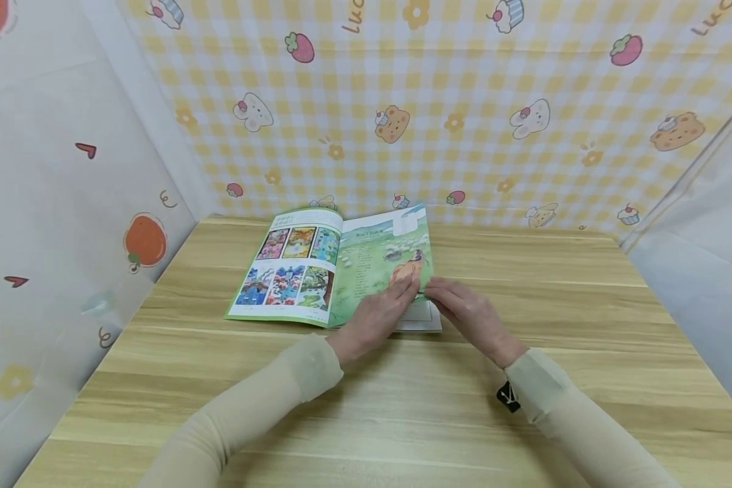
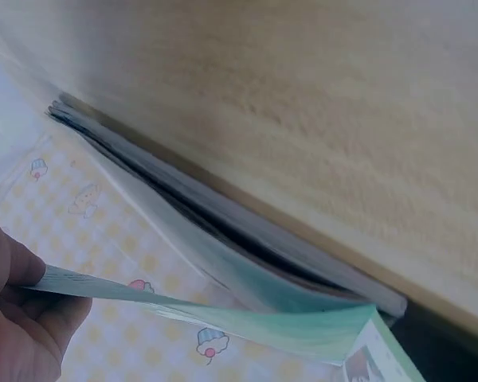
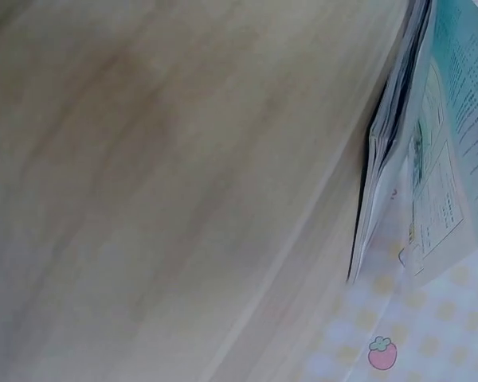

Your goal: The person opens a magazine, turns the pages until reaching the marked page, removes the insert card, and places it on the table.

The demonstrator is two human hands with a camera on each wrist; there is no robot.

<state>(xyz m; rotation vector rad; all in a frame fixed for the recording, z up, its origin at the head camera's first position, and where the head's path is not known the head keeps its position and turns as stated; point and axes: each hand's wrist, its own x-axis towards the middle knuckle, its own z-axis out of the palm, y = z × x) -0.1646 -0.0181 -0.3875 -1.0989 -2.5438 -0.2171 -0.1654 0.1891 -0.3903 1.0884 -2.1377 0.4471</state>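
A yellow-checked cloth (image 1: 463, 88) hangs at 12 o'clock, behind the wooden table (image 1: 585, 305). Toward the table's far side lies a spread book (image 1: 299, 264), its spine running roughly from 12 to 6 o'clock. Pale sleeves (image 1: 219, 420) come in from 7 and 5 o'clock, the 7 o'clock one passing just short of the book's near edge.

The relation that matters is at the free edge of the green page (image 1: 372, 251), on the book's 3 o'clock half. That page has its long axis along the spine and, in the left wrist view, stands raised from the stack of leaves below it. The right hand (image 1: 470, 315) comes in from 4 o'clock and pinches the edge low down; from its fingers the page stretches away between 9 and 11 o'clock. The left hand (image 1: 381, 312) is the nearer to the spine, its fingers nearly straight across the lower part of the page and close beside the right fingertips; its thumb is hidden, so I cannot tell whether it grips or merely presses.

That hand covers the page's 5 o'clock corner, beside which a white sheet (image 1: 421, 324) shows. Smallest, a black tag (image 1: 508, 397) sits at the right cuff
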